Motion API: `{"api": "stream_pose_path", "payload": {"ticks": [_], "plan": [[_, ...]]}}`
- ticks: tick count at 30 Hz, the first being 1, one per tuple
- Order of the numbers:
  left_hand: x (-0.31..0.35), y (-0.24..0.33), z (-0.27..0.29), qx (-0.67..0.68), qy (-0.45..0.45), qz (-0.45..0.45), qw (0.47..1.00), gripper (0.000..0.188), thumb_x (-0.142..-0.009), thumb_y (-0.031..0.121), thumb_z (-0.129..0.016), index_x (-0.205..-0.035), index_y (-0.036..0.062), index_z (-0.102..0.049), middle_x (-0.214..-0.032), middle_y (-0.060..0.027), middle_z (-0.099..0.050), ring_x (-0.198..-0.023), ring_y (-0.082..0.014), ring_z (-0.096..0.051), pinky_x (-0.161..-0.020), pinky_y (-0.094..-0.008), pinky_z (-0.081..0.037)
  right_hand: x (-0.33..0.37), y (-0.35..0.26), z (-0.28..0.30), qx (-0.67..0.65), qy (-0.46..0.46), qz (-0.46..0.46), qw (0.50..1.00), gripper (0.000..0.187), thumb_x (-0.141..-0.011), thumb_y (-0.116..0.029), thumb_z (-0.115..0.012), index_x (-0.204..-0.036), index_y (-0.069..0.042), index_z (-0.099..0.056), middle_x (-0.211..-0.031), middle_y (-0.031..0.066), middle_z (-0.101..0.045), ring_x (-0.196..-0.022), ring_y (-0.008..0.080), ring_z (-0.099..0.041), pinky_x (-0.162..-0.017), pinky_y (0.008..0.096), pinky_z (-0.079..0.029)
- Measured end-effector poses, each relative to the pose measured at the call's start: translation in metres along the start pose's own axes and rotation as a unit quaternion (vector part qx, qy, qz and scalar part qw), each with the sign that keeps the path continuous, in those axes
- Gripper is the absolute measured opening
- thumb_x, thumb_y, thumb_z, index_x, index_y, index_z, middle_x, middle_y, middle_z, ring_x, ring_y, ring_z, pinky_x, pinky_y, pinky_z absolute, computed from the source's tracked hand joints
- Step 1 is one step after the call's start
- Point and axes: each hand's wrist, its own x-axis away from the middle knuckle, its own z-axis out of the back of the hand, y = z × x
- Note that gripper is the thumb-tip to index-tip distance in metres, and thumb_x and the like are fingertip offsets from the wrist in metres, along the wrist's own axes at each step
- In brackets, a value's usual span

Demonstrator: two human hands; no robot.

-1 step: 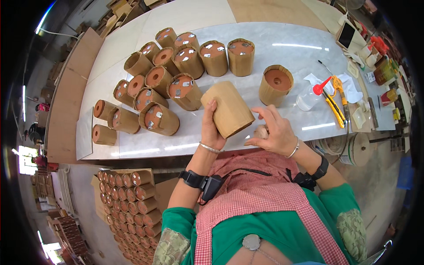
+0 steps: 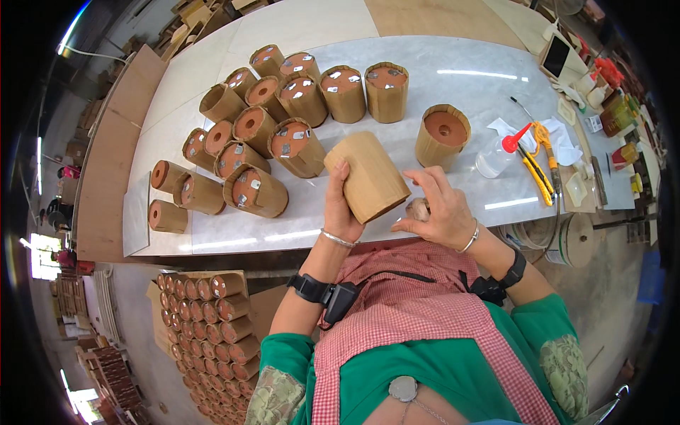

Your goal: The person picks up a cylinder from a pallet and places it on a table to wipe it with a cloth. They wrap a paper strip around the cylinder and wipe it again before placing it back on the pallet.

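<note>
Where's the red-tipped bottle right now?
In the head view, the red-tipped bottle is on the table at the right, between the lone wrapped cylinder and the yellow-and-black tool.

Tbl. point(image 2: 460, 88) open behind lone cyl. point(image 2: 439, 146) — held cyl. point(image 2: 368, 177) blocks nearside; btl. point(image 2: 494, 159) R; cyls. point(image 2: 265, 198) L

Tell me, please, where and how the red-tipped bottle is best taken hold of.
Probably around the body of the bottle, below the red tip, from the near side: it seems to stand upright, the body is wide and the tip thin, while a yellow tool lies on its right.
</note>
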Motion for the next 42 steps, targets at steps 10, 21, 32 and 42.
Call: {"api": "stream_pose_path", "payload": {"ticks": [10, 21, 32, 42], "plan": [[0.003, -0.013, -0.008, -0.016, -0.016, 0.042, 0.999, 0.064, -0.087, 0.049, -0.054, -0.129, 0.0040, -0.038, -0.117, -0.0147, -0.054, -0.104, -0.0267, -0.059, -0.088, -0.0421, -0.051, -0.006, -0.001, -0.012, 0.033, 0.069, 0.037, 0.996, 0.070, -0.062, -0.035, -0.079, -0.117, -0.004, -0.048, -0.105, 0.0108, -0.055, -0.079, 0.0266, -0.063, -0.056, 0.0330, -0.051], [0.013, -0.025, -0.014, -0.007, -0.007, 0.019, 1.000, 0.057, -0.087, 0.039, -0.059, -0.126, 0.0035, -0.039, -0.112, -0.0091, -0.054, -0.101, -0.0179, -0.057, -0.085, -0.0316, -0.051, -0.008, 0.007, -0.025, 0.042, 0.111, 0.018, 0.993, 0.060, -0.061, -0.014, -0.074, -0.114, -0.004, -0.049, -0.093, 0.0102, -0.056, -0.072, 0.0265, -0.061, -0.052, 0.0326, -0.049], [0.010, -0.027, -0.015, -0.051, 0.001, -0.015, 0.999, 0.058, -0.085, 0.034, -0.063, -0.126, 0.0028, -0.037, -0.112, -0.0070, -0.053, -0.096, -0.0166, -0.058, -0.083, -0.0298, -0.050, 0.002, 0.014, -0.039, -0.028, 0.126, -0.015, 0.992, 0.054, -0.064, -0.006, -0.073, -0.113, -0.003, -0.050, -0.090, 0.0131, -0.055, -0.073, 0.0286, -0.058, -0.060, 0.0346, -0.048], [0.019, 0.036, 0.013, -0.866, -0.013, -0.249, 0.433, 0.094, -0.053, 0.039, -0.080, -0.126, -0.0006, -0.038, -0.096, -0.0165, -0.054, -0.086, -0.0332, -0.058, -0.070, -0.0403, -0.048, 0.009, 0.031, 0.010, -0.424, -0.135, -0.287, 0.848, 0.034, -0.085, -0.012, -0.063, -0.116, -0.001, -0.052, -0.088, 0.0024, -0.053, -0.070, 0.0068, -0.052, -0.060, 0.0242, -0.047]]}}
